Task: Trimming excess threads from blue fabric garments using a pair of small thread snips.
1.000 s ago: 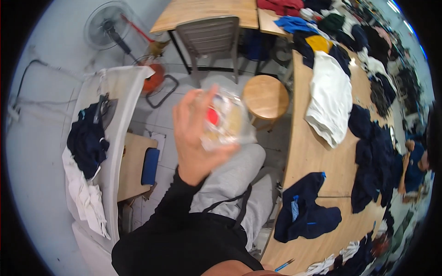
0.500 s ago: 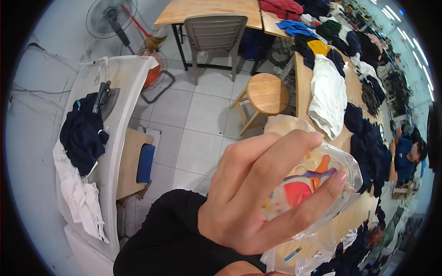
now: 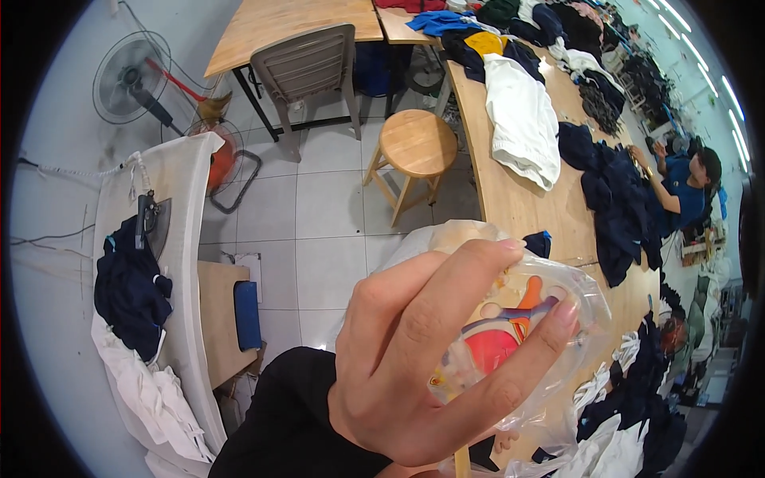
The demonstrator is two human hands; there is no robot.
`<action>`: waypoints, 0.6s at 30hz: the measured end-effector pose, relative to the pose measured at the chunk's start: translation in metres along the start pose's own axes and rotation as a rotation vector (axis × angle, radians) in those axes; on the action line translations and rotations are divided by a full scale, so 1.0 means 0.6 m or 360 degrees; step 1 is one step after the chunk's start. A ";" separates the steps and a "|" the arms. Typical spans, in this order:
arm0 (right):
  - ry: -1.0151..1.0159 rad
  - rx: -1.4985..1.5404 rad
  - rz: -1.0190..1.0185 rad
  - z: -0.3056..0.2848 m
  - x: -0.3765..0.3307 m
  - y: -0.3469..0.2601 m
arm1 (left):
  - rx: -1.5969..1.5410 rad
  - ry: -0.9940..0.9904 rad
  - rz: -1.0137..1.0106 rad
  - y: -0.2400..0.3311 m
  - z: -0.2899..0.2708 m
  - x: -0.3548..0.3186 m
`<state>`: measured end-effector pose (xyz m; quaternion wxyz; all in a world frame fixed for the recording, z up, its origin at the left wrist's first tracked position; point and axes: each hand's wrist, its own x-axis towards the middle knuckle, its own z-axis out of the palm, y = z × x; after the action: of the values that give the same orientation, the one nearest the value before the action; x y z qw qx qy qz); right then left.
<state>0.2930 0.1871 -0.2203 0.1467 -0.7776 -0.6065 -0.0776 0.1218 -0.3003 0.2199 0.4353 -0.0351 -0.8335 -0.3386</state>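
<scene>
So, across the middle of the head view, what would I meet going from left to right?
Crumpled navy cloth garment → blue rectangular object → black-sleeved left hand, its grip on a clear crinkled plastic package → dark navy fabric heap → person in a blue shirt.

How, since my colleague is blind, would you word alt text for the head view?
The wearer's left hand grips a clear bag showing red, orange and purple. Beyond are a stool and, at right, a table strewn with clothes; an iron is at left, another person across the table.
</scene>
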 end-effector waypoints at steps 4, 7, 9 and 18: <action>0.0008 -0.0017 0.0040 0.008 0.018 0.016 | 0.0058 -0.0173 0.0020 0.011 0.012 -0.002; 0.0006 -0.0024 0.0059 0.016 0.026 0.018 | 0.0007 -0.0300 -0.0011 0.019 0.020 0.004; 0.0005 -0.0028 0.0062 0.021 0.030 0.017 | 0.0022 -0.0295 0.0021 0.020 0.032 0.004; 0.0017 -0.0017 0.0034 0.050 0.052 -0.004 | 0.0056 -0.0352 0.0137 0.013 0.068 0.000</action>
<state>0.2972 0.2261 -0.2389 0.1467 -0.7844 -0.5969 -0.0834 0.0958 -0.2697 0.2082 0.3553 -0.1003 -0.8800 -0.2989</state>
